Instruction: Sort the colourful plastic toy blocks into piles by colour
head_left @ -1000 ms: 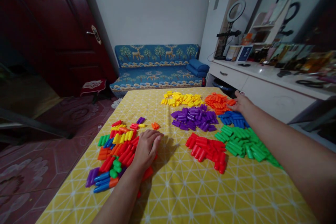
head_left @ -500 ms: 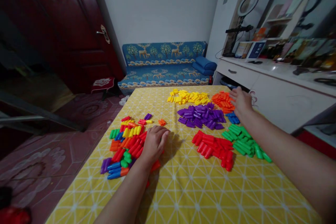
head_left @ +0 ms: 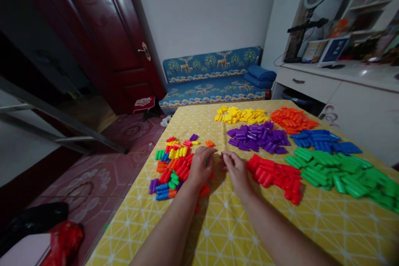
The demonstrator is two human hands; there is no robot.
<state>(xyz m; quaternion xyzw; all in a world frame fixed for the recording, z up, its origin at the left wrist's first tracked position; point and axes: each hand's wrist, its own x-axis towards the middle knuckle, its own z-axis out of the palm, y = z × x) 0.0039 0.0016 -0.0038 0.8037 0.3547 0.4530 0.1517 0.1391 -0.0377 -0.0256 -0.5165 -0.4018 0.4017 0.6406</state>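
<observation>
My left hand (head_left: 201, 167) is at the right edge of a mixed-colour pile (head_left: 183, 166), its fingers closed; a bit of green shows by them, too small to name. Just right of it, my right hand (head_left: 234, 169) has its thumb and fingers pinched together, and what they hold, if anything, cannot be made out. The two hands are close but apart. Right of my right hand lies a red pile (head_left: 276, 175). Beyond are purple pieces (head_left: 258, 136), yellow pieces (head_left: 241, 115), orange pieces (head_left: 293, 119), blue pieces (head_left: 324, 140) and green pieces (head_left: 346, 172).
The pieces lie on a table with a yellow patterned cloth (head_left: 218, 232). Behind it stands a blue sofa (head_left: 212, 77). A white cabinet (head_left: 358, 104) is at the right, a red stool (head_left: 145, 103) and a metal frame (head_left: 62, 122) at the left.
My right hand has come back from the orange pile to beside my left hand, and its fingers have closed. The view has turned left, with more of the blue and green piles showing.
</observation>
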